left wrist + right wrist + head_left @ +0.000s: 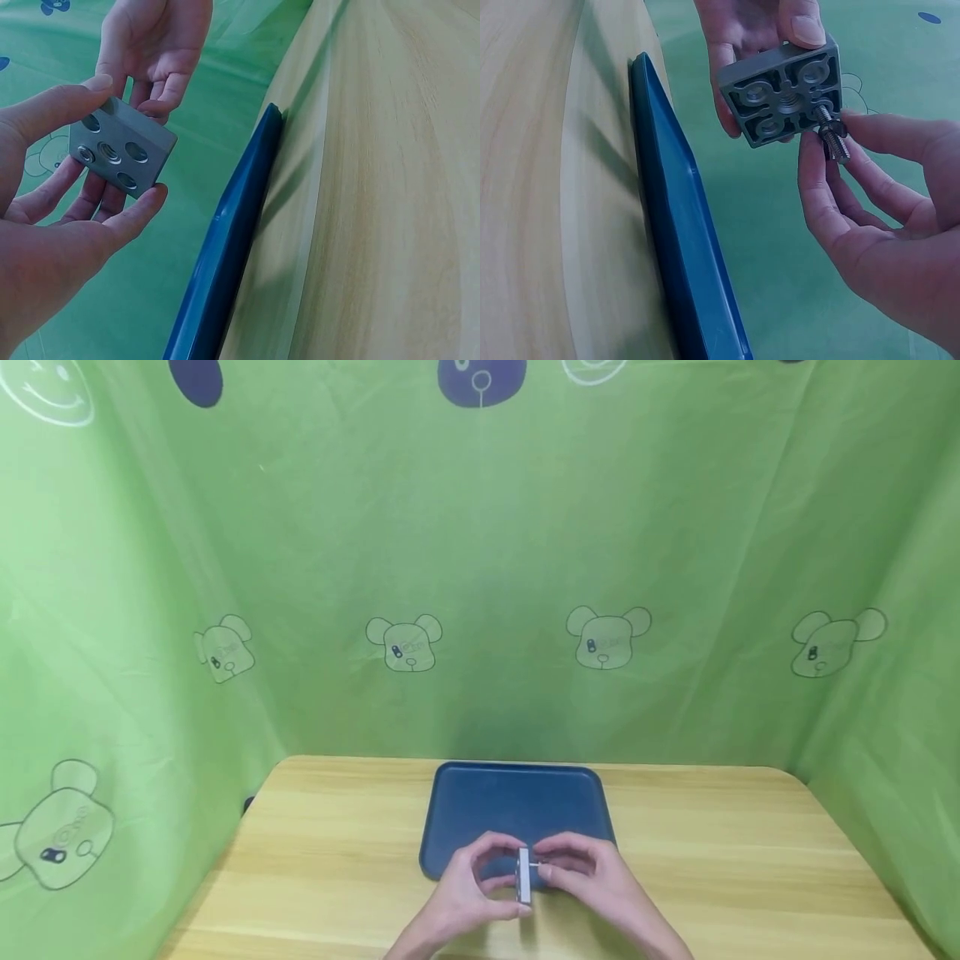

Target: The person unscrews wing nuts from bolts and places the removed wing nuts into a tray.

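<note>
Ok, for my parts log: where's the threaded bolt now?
In the right wrist view, right of centre: the bolt, pinched by the right hand, juts from the lower-right corner of the grey block.

We count 1 left hand (467, 889) & 1 right hand (596, 872) (2 total, both from one person), 1 metal block (124, 145) w/ 5 round openings (136, 152) on its left-wrist-view face, 1 threaded bolt (829, 130), 1 blue tray (517, 802), 1 wood-grain table (337, 827). On the green cloth (487, 710), head view, we get 5 outlined bear heads (409, 647), incl. 4 in a row.
</note>
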`<state>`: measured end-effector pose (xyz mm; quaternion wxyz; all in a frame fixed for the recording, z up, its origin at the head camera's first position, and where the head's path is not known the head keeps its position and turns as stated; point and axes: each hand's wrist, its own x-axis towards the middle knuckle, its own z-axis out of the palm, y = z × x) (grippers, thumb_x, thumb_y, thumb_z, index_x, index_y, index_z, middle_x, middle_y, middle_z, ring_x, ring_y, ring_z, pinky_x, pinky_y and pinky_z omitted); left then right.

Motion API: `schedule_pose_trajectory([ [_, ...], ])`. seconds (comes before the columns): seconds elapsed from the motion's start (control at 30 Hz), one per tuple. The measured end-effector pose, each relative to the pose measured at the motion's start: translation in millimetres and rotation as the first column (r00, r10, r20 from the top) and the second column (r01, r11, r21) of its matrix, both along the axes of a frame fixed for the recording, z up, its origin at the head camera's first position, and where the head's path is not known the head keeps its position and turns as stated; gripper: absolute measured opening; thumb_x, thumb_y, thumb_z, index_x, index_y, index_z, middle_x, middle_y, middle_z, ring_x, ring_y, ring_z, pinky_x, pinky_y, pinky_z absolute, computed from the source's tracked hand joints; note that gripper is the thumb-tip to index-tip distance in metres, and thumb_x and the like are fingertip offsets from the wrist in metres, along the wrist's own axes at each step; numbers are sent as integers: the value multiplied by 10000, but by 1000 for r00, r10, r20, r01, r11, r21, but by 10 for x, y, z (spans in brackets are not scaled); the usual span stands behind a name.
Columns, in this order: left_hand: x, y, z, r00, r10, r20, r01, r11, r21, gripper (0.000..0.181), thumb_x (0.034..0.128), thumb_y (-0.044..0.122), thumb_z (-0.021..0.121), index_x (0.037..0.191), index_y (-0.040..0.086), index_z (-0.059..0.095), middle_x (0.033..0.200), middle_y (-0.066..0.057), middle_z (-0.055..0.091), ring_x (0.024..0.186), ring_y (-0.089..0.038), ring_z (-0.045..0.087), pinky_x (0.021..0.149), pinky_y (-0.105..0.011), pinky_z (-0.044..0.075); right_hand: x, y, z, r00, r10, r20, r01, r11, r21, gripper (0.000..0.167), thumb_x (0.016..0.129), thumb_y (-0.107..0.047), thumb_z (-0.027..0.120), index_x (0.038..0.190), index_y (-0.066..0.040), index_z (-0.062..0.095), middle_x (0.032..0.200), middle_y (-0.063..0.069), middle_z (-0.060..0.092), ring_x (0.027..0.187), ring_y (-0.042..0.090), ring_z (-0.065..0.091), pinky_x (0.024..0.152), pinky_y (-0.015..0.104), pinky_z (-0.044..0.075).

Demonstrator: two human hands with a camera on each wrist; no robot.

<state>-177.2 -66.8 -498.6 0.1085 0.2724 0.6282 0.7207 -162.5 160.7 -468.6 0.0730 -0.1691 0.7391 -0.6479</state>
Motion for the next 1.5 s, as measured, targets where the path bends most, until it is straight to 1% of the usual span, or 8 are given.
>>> schedule_pose_trajectory([
  [0.2, -5, 5, 18, 1000, -6, 10, 6, 1000, 13, 649, 695, -138, 838, 1280, 22, 608, 1318, -172, 571, 1254, -328, 564, 1050, -456, 562, 8, -2, 14, 999, -49, 5, 48, 997, 68, 334, 901, -120, 779, 1200, -2, 687, 1179, 186, 695, 1028, 205, 722, 898, 249, 621],
  [0.5, -11, 12, 22, 1000, -16, 20, 15, 999, 28, 654, 690, -153, 827, 1288, -62, 577, 1346, -329, 502, 1256, -370, 554, 1050, -460, 562, -4, 5, -3, 999, -32, -31, 33, 999, 31, 243, 888, -51, 769, 1114, 13, 707, 1127, 199, 693, 1014, 207, 727, 862, 284, 644],
  [0.73, -23, 3, 39, 1000, -18, 10, 18, 999, 30, 671, 691, -153, 824, 1301, -99, 551, 1336, -195, 560, 1282, -413, 533, 1059, -467, 555, -30, -4, -18, 995, -8, -99, 8, 1000, 3, 219, 896, -8, 749, 1102, 47, 699, 1098, 226, 692, 1009, 227, 725, 853, 295, 651],
  [0.93, -20, -12, 31, 1000, -13, 8, 13, 1000, 28, 652, 692, -145, 829, 1287, -50, 582, 1347, -249, 537, 1284, -446, 518, 1056, -467, 557, -29, -9, -5, 999, -6, -44, 7, 1000, 10, 257, 934, -95, 739, 1143, 42, 680, 1146, 230, 678, 1040, 250, 715, 888, 352, 650],
  [1.07, -20, -12, 19, 1000, -7, 0, 7, 1000, 21, 655, 694, -138, 834, 1291, -60, 576, 1334, -191, 557, 1279, -442, 525, 1056, -464, 558, -40, -17, -4, 999, -33, 11, 33, 999, -3, 291, 1005, -167, 667, 1151, 84, 659, 1130, 241, 681, 1013, 247, 720, 872, 425, 656],
  [1.2, -11, -13, 14, 1000, -1, -2, 1, 1000, 20, 654, 690, -135, 834, 1287, -49, 581, 1320, -153, 572, 1277, -480, 518, 1056, -463, 557, -44, -37, -8, 997, -63, 52, 64, 998, -15, 328, 1037, -183, 616, 1138, 127, 644, 1090, 227, 693, 967, 196, 714, 854, 398, 662],
  [1.43, 6, -13, 12, 1000, -1, 1, 1, 1000, 13, 662, 692, -132, 835, 1295, -79, 565, 1321, -147, 577, 1251, -285, 592, 1058, -451, 555, -39, -49, -31, 996, -47, 70, 50, 998, -42, 319, 1037, -166, 612, 1136, 137, 620, 1088, 221, 693, 951, 208, 720, 842, 377, 665],
  [1.5, 9, -10, 9, 1000, -3, -1, 3, 1000, 11, 657, 694, -130, 836, 1292, -68, 571, 1317, -145, 579, 1245, -268, 595, 1057, -453, 556, -36, -47, -35, 997, -37, 62, 39, 998, -44, 311, 1037, -158, 610, 1132, 138, 618, 1090, 234, 694, 946, 211, 724, 838, 383, 666],
])
